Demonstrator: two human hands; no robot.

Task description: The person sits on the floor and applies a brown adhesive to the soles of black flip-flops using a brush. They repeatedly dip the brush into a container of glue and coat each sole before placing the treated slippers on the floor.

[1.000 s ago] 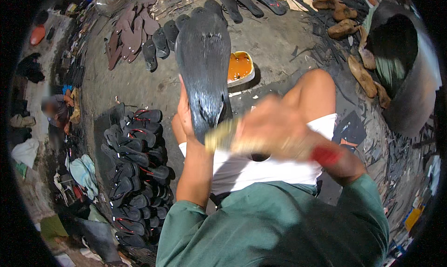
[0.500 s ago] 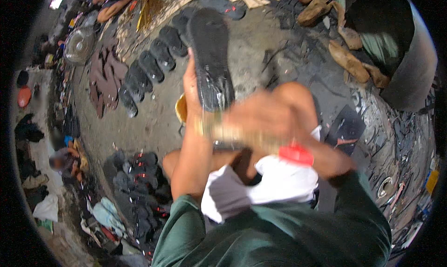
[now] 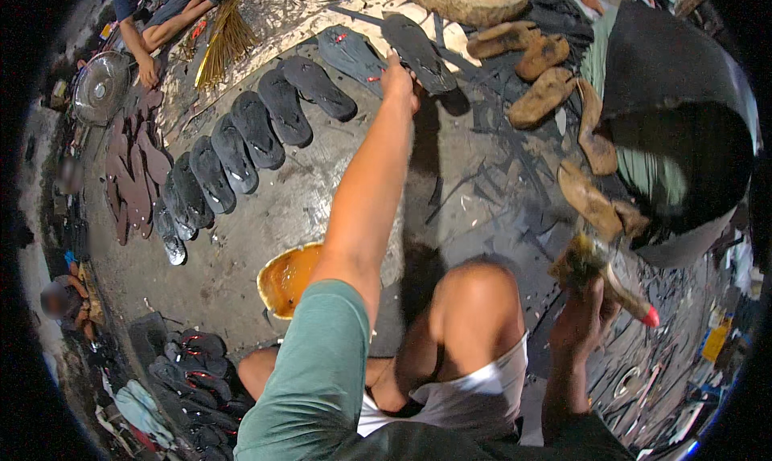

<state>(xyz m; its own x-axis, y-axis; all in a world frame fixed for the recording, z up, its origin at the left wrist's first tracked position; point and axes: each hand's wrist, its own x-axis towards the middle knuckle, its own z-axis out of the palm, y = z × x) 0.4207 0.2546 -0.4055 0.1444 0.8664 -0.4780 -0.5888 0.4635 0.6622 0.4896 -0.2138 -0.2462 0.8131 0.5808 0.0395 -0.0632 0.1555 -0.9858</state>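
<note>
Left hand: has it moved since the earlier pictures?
Yes, the left hand has moved forward, away from the body, to well beyond the orange-filled tray on the floor.

The white shorts have loose, softly creased legs. Left of these shorts, a plain green short sleeve ends near the elbow in a straight cuff; right of them, the other sleeve looks almost black in shadow. Beyond the shorts, the left hand, right hand and rounded right knee are bare.
</note>
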